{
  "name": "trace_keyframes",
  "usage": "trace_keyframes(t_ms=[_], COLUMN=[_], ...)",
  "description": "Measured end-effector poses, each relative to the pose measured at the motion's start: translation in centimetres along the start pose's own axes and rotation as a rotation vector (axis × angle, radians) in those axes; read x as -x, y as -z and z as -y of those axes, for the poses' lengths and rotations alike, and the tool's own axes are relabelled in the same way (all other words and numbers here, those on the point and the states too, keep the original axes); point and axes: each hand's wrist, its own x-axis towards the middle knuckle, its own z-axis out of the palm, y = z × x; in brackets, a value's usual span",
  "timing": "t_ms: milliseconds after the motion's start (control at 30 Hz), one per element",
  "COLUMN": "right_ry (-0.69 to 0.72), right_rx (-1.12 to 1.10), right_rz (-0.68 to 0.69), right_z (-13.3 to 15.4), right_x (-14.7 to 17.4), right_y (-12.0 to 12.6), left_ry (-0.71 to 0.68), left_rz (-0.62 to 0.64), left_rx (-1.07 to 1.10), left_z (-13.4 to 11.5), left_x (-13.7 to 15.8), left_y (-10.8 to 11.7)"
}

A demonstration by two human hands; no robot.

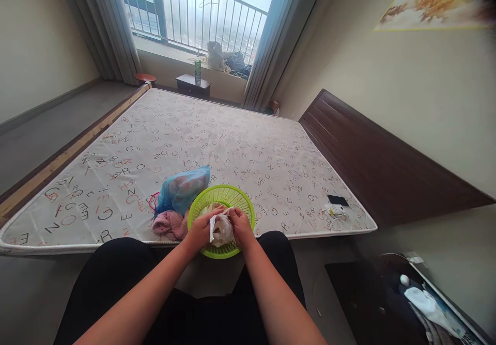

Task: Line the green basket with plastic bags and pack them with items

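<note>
Both my hands grip the gathered rim of a white plastic bag [221, 234] above a lime-green plastic basket [222, 252]. My left hand [201, 229] is closed on the bag's left side, and my right hand [241, 226] pinches its right side. The bag's mouth is partly open between them; I cannot make out its contents. More pale, crumpled material shows in the basket behind the fingers. Beside the basket, on the left, lie a blue plastic bag [180, 187] with something pinkish inside and a pink cloth [169, 224].
The basket sits at the front edge of a letter-printed mattress [240, 149], by my knees. A black phone [338, 200] and a white charger with cable [334, 210] lie at its right corner. A dark headboard [372, 164] stands right. Beyond are a small nightstand [194, 85] and window.
</note>
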Motion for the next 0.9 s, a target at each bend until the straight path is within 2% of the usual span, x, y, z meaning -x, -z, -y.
trace_keyframes(t_ms=[267,533,667,900], right_ry=[0.032,0.052,0.055,0.154], right_rx=[-0.287,-0.429,-0.419,-0.214], right_rz=[-0.064,-0.100,-0.103,-0.028], right_z=[1.5,1.6,2.4,4.7], right_x=[0.0,-0.1,-0.2,-0.4], right_y=[-0.6,-0.7,-0.6,1.0], left_ry=[-0.056,-0.218,-0.272,-0.231], left_rz=[0.002,-0.068,-0.105,-0.136], left_rx=[-0.037,-0.365,-0.482,-0.691], left_z=[-0.4,0.1,0.1,-0.6], left_x=[-0.1,0.5,0.6,0.8], left_y=[0.4,0.2,0.3,0.7])
